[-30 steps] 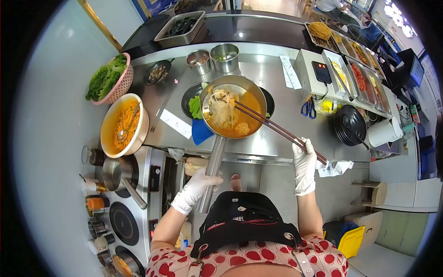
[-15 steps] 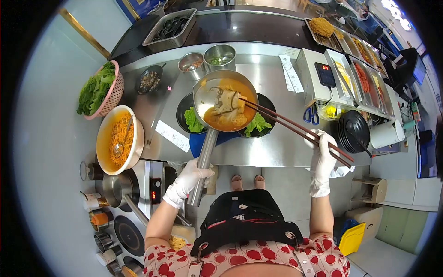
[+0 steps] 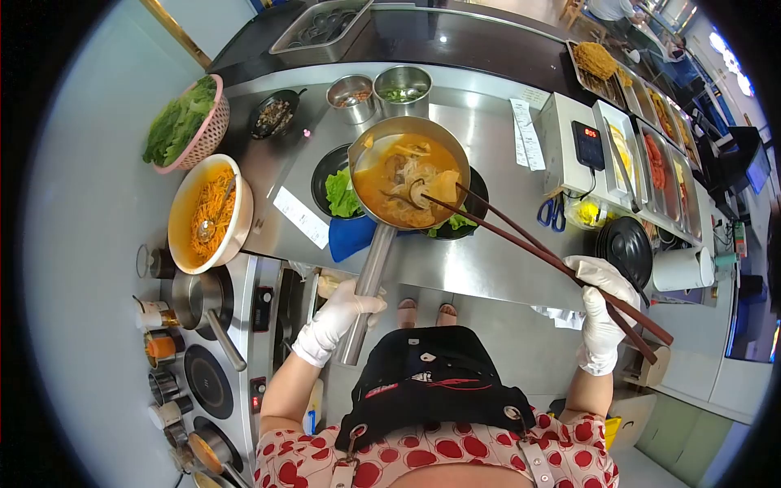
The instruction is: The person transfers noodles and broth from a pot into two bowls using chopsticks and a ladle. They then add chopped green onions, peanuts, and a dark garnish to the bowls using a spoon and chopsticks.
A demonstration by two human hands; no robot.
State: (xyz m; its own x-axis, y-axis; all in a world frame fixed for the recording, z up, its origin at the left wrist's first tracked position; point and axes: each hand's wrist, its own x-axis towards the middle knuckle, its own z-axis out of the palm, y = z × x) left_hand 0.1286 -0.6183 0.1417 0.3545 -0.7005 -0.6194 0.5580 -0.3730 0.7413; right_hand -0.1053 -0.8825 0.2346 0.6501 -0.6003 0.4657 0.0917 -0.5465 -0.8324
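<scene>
Pink plastic forms the basket (image 3: 210, 138) at far left, heaped with leafy greens (image 3: 179, 120). Just below it, a cream bowl (image 3: 242, 218) holds orange shreds (image 3: 213, 193) and a metal ladle (image 3: 205, 229). Next along the steel counter, a printed slip (image 3: 300, 217) lies flat, slanting toward a blue cloth (image 3: 350, 237). Near the cloth, a black bowl (image 3: 319, 180) contains lettuce (image 3: 342, 195).

Gloved in white, the left hand (image 3: 333, 321) has its fingers wrapped around the steel handle (image 3: 368, 285) of a pan (image 3: 368, 150). That pan is over the middle of the counter, overlapping the left black bowl and a second black bowl (image 3: 480, 195) on its right; whether it touches their rims I cannot tell. Orange broth and noodles (image 3: 416, 183) fill it.

Dark brown chopsticks (image 3: 529, 241) slant in from the right, their tips apart among the food. Also gloved, the right hand (image 3: 599, 333) grips them, fingers closed around the shafts. Blue-handled scissors (image 3: 552, 213) lie beyond that hand, and stacked black bowls (image 3: 630, 244) stand just beside it.
</scene>
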